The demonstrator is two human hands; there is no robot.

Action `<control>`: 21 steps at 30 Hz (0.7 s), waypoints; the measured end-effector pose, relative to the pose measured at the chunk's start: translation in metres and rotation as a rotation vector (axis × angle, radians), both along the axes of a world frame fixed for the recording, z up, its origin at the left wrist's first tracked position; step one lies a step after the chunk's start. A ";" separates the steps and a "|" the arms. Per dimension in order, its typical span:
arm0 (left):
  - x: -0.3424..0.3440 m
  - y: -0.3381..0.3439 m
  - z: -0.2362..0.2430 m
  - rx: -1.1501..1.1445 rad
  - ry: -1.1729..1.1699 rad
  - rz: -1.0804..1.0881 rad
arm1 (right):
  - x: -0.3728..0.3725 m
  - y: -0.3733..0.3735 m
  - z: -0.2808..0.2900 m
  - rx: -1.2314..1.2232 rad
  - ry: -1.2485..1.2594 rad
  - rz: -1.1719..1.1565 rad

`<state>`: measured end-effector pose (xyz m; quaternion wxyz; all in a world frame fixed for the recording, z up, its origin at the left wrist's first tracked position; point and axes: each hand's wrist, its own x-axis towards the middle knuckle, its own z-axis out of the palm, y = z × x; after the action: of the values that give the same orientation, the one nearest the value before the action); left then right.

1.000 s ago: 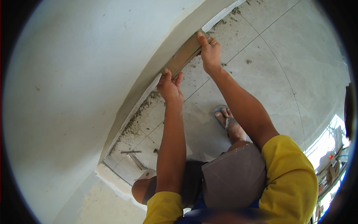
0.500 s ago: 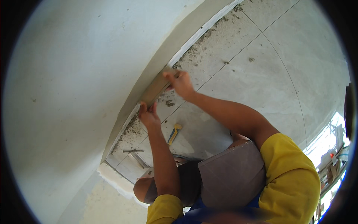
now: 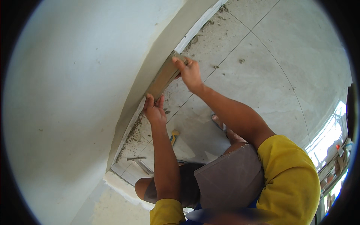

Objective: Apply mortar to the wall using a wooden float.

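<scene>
A short wooden board (image 3: pixel 164 76) lies flat against the grey plastered band at the foot of the white wall (image 3: pixel 75 93). My left hand (image 3: pixel 155 111) grips the board's lower end. My right hand (image 3: pixel 190 72) presses on its upper end, fingers spread over the wood. Both forearms reach up from my yellow sleeves. My knees and grey shorts show below.
A tiled floor (image 3: pixel 262 67) with mortar crumbs runs along the wall base. A yellow-handled tool (image 3: pixel 174 135) lies on the tiles near my left forearm. A trowel-like metal tool (image 3: pixel 137 159) rests by the wall corner. My sandalled foot (image 3: pixel 221 125) stands on the tiles.
Over the last second both hands slid the board down along the wall band and then back up partway. The yellow-handled tool came into sight on the floor.
</scene>
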<state>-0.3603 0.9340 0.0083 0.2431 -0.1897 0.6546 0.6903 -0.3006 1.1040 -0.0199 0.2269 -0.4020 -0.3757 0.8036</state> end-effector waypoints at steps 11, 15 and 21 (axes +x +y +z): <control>0.020 0.088 0.002 0.070 0.010 -0.060 | 0.023 0.080 -0.002 -0.014 0.048 -0.114; 0.026 0.116 0.002 0.134 -0.003 -0.089 | 0.020 0.109 0.000 0.025 0.000 -0.150; 0.026 0.117 0.002 0.111 0.009 -0.044 | 0.019 0.117 0.000 0.062 -0.015 -0.019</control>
<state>-0.3342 1.0505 0.0099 0.2655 -0.1581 0.6204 0.7208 -0.2818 1.2208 -0.0202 0.2442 -0.4044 -0.3981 0.7864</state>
